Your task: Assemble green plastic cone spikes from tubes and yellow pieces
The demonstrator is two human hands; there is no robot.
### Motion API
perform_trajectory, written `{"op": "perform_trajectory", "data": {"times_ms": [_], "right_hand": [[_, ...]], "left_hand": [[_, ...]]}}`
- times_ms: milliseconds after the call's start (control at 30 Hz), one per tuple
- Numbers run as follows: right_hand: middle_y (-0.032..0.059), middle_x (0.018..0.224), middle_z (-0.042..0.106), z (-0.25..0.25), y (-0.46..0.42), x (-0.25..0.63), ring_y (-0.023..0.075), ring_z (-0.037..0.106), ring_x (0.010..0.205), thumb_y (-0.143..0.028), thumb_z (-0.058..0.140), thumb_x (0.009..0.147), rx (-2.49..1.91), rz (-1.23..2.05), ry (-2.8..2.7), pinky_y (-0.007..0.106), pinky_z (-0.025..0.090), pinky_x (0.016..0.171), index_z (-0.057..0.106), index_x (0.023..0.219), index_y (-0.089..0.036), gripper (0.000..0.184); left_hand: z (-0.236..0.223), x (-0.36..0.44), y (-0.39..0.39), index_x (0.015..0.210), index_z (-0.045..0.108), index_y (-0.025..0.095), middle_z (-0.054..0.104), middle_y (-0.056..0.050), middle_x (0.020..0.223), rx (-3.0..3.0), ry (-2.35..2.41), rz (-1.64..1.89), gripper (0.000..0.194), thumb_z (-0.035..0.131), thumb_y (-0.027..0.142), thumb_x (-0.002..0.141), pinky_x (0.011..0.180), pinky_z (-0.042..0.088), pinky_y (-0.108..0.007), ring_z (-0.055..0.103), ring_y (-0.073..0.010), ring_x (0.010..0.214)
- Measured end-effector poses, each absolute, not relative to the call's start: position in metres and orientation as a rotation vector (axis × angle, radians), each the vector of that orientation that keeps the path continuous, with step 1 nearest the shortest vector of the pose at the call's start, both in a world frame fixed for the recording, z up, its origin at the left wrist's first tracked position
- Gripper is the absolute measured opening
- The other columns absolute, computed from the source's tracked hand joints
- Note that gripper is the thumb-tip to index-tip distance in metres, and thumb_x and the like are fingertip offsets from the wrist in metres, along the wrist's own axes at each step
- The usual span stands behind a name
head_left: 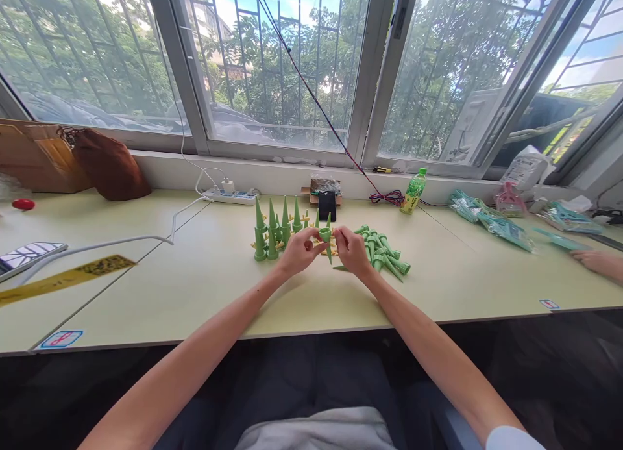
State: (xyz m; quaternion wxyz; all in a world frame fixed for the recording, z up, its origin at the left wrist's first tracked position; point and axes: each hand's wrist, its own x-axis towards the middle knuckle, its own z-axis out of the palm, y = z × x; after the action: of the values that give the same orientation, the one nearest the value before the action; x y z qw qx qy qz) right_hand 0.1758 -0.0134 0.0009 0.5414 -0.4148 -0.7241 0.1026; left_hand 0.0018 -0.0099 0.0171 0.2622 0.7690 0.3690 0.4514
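Between my hands, over the table, a green plastic watering spike (325,234) points downward with its wide cup end up. My left hand (299,250) pinches the cup from the left. Close against its right side, my right hand (352,250) has its fingers pressed together; whatever small piece they grip is hidden. Several green spikes (272,232) stand point-up on the left, with small yellow parts among them. Just right of my right hand lies a loose pile of green spikes (382,249).
Behind the spikes lies a dark phone (327,206) by a small cardboard box. A green bottle (413,191), power strip (233,197) and brown bag (109,164) line the back. Packaged items (506,226) lie right, near another person's hand (598,262). A white cable (121,242) crosses the left.
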Motion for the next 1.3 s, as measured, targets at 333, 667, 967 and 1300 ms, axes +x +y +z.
{"op": "perform_trajectory", "data": {"times_ms": [333,667,967,1300], "right_hand": [[-0.0053,0.053,0.036,0.001,-0.013,0.176,0.0108,0.032,0.048,-0.041,0.034,0.100,-1.031,0.200,-1.722,0.025,0.028,0.052,0.047,0.072,-0.021,0.036],[-0.0053,0.054,0.037,0.002,-0.015,0.174,0.0102,0.031,0.050,-0.042,0.037,0.099,-1.045,0.234,-1.737,0.024,0.027,0.052,0.048,0.072,-0.020,0.037],[-0.0051,0.056,0.041,0.000,-0.014,0.173,0.0099,0.035,0.050,-0.045,0.037,0.099,-1.012,0.295,-1.771,0.024,0.030,0.054,0.052,0.078,-0.019,0.037],[-0.0040,0.060,0.046,0.002,-0.015,0.174,0.0105,0.037,0.053,-0.043,0.037,0.099,-0.991,0.326,-1.771,0.023,0.032,0.056,0.051,0.080,-0.020,0.033]], "left_hand": [[0.014,0.001,-0.008,0.101,0.065,0.017,0.060,-0.003,0.092,2.235,0.949,1.309,0.030,0.063,0.043,0.088,0.049,0.034,-0.021,0.036,-0.0050,0.050],[0.012,0.002,-0.005,0.098,0.065,0.017,0.063,-0.001,0.081,2.192,0.971,1.320,0.024,0.064,0.037,0.086,0.047,0.034,-0.019,0.035,-0.0043,0.047],[0.015,0.002,-0.007,0.102,0.064,0.018,0.062,0.002,0.073,2.155,1.011,1.304,0.021,0.063,0.032,0.085,0.046,0.032,-0.018,0.037,-0.0040,0.043],[0.021,0.003,-0.015,0.119,0.057,0.020,0.067,-0.003,0.093,2.095,1.025,1.168,0.043,0.068,0.035,0.080,0.043,0.039,-0.018,0.048,-0.0037,0.040]]}}
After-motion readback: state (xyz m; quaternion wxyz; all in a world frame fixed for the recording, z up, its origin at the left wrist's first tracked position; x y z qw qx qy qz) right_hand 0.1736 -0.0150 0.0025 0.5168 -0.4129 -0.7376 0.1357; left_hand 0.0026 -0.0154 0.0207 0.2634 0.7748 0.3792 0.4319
